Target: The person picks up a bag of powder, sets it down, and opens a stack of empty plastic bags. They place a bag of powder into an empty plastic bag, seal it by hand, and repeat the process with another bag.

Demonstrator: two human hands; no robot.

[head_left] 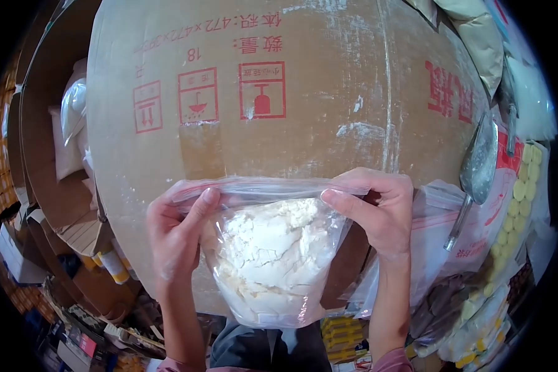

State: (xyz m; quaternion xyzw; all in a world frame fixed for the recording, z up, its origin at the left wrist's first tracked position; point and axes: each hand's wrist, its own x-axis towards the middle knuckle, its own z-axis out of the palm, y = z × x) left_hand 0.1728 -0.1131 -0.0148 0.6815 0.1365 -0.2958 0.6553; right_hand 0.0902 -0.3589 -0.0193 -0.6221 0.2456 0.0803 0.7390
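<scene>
A clear zip-lock bag [270, 266] of off-white powder hangs between my two hands at the near edge of the cardboard. Its zip strip [266, 185] is stretched straight across the top. My left hand [183, 217] pinches the left corner of the strip, thumb pressed on the plastic. At the right corner, my right hand [375, 211] grips the strip between thumb and curled fingers. The powder fills most of the bag and looks lumpy, reaching up close below the strip on the right.
Flattened cardboard [316, 80] with red print and white powder smears covers the work surface. A metal scoop [477, 164] rests at the right, near a stack of clear bags [425, 242]. Filled bags [474, 37] lie at the far right. An open cardboard box [46, 149] holding bags stands left.
</scene>
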